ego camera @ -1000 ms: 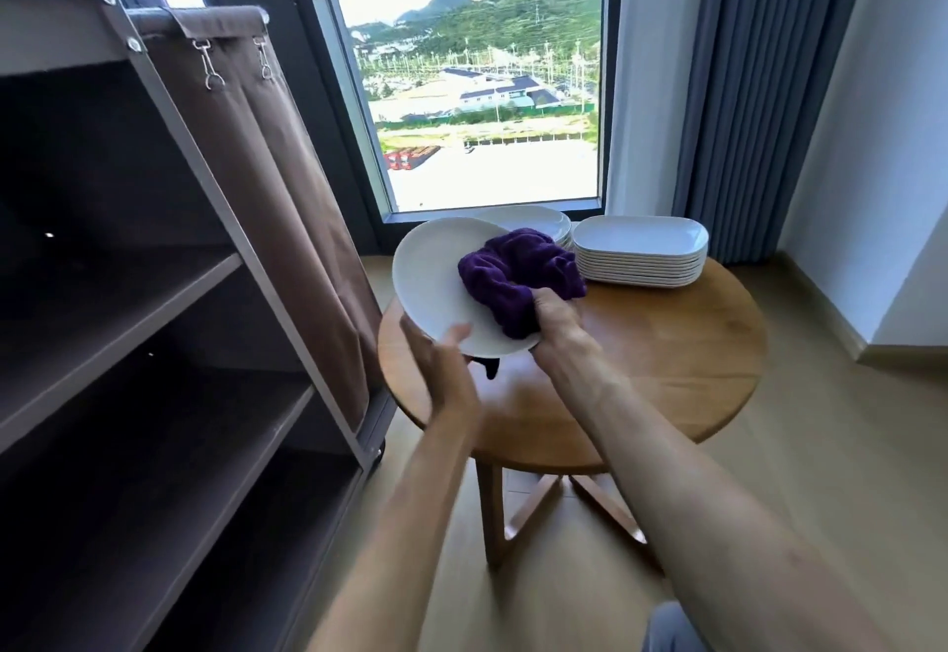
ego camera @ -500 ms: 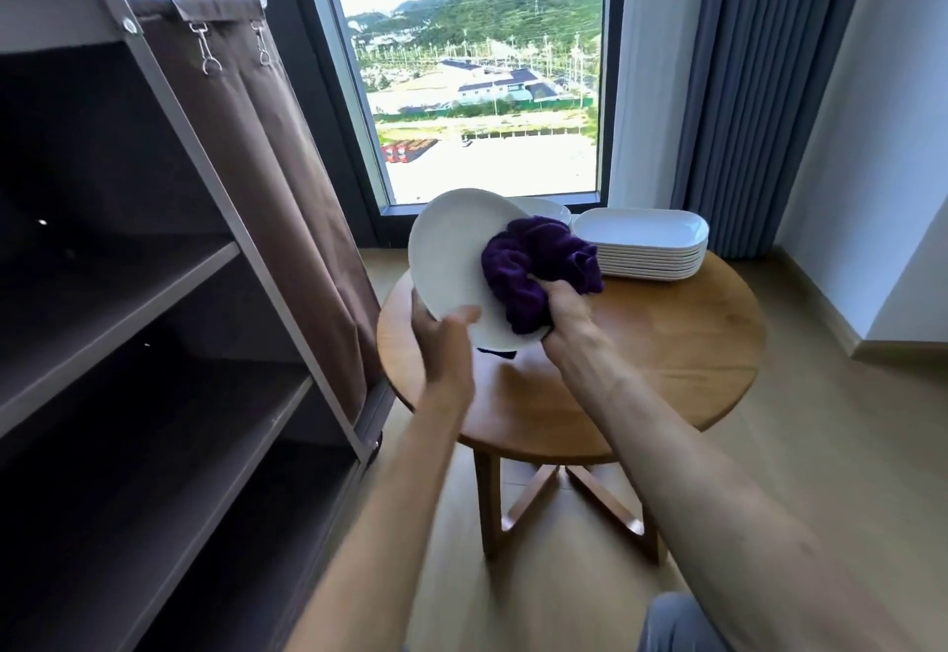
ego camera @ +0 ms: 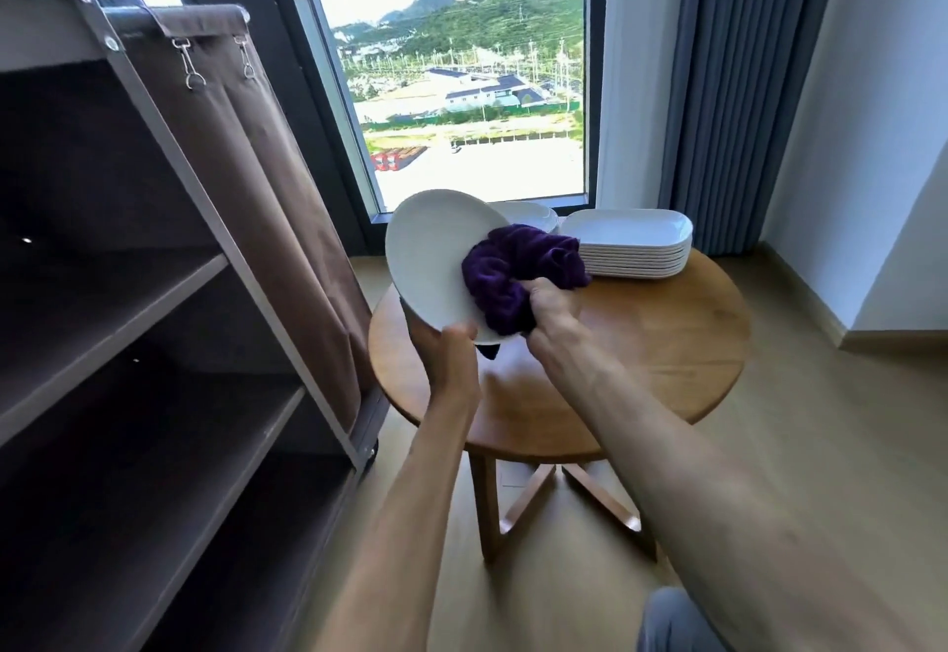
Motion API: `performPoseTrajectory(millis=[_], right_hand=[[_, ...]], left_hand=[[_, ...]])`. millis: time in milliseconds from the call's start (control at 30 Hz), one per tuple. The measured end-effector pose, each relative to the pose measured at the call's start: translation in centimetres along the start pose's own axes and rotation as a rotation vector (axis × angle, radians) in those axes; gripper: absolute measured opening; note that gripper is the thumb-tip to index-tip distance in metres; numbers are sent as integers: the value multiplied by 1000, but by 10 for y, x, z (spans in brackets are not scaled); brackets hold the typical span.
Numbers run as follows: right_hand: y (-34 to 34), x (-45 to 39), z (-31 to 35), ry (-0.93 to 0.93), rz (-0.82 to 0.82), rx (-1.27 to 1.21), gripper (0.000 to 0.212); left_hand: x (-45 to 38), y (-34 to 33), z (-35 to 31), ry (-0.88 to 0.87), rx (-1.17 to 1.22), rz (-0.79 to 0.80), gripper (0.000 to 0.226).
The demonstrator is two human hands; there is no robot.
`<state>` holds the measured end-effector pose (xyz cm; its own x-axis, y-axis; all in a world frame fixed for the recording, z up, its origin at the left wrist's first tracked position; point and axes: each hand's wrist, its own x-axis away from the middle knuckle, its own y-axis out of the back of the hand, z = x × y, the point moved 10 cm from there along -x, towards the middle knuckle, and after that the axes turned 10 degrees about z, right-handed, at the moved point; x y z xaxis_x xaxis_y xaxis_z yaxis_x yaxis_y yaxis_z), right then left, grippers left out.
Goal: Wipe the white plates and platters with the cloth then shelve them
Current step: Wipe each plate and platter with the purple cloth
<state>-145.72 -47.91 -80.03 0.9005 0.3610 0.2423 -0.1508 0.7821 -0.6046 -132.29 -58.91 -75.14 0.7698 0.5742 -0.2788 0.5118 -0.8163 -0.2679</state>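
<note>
Writing, labels, brands: none readable on any item in view.

Nearest: two bare forearms reaching forward from the bottom edge, with a patch of grey-blue fabric at the lower right corner.

Left hand (ego camera: 454, 351) — grips the lower rim of a white round plate (ego camera: 431, 256), thumb on the upper face and fingers hidden beneath. The plate is held tilted in the air above the near-left part of the surface, its face turned up and to the right.

Right hand (ego camera: 551, 305) — fingers curled round a bunched purple cloth (ego camera: 518, 267), pressing it against the right half of the plate's face. A dark corner of the cloth hangs below the plate's lower rim.

Surface (ego camera: 641, 359) — round, wooden, on crossed wooden legs, standing on a pale wood floor.

Left side: an open dark-brown shelf unit (ego camera: 128, 323) with several bare shelves, a brown fabric cover (ego camera: 246, 149) drawn back along its right edge and hung from small metal clips.

Far edge of the surface: a stack of white rectangular platters (ego camera: 633, 243), neatly squared. Just left of it, partly hidden behind the held plate, a stack of white round plates (ego camera: 533, 215) — only the top rim shows.

Beyond: a tall window (ego camera: 461, 87) with a dark frame, showing buildings and green hills; grey-blue curtains (ego camera: 733, 87) to its right; a white wall at far right.
</note>
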Motion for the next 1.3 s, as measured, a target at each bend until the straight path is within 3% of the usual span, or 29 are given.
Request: performPoseTrajectory(millis=[67, 133, 200, 233, 300, 400, 533, 600, 667, 767, 867, 967, 1033, 1133, 1300], right_hand=[[6, 2, -1, 5, 9, 38, 46], [14, -2, 16, 102, 33, 144, 43], [14, -7, 36, 175, 65, 240, 43], [12, -9, 41, 190, 73, 280, 43], [5, -11, 45, 199, 64, 321, 41], [-2, -10, 47, 205, 14, 506, 39], [-23, 10, 85, 442, -109, 1058, 63], [-42, 26, 97, 614, -135, 1211, 64], [-63, 45, 100, 769, -27, 1151, 54], [-97, 76, 89, 855, 259, 1009, 43], [-114, 83, 71, 707, 479, 1034, 46], [-112, 81, 50, 487, 650, 879, 51], [-103, 80, 58, 589, 491, 979, 53], [-93, 81, 89, 870, 82, 1274, 44], [-84, 74, 111, 956, 38, 1077, 33]], left_hand=[[-11, 15, -3, -18, -100, -40, 72], [-27, 21, -5, 68, -242, 116, 52], [-32, 21, -8, 169, -355, 255, 53], [-31, 22, -9, 202, -336, 270, 61], [-25, 20, -7, 252, -81, 224, 78], [-13, 15, -4, 230, 202, 136, 78], [-15, -1, -4, 197, 163, 220, 86], [-16, -15, -14, 119, 105, 297, 77], [-19, -30, -20, 78, 48, 330, 62], [-26, -32, -17, 126, 136, 231, 56], [-33, -22, -14, 149, 272, 169, 50], [-38, -16, -23, 116, 254, 162, 48], [-36, -18, -29, 90, 252, 174, 49], [-27, -25, -30, 107, 299, 201, 57], [-21, -30, -38, 42, 162, 239, 56]])
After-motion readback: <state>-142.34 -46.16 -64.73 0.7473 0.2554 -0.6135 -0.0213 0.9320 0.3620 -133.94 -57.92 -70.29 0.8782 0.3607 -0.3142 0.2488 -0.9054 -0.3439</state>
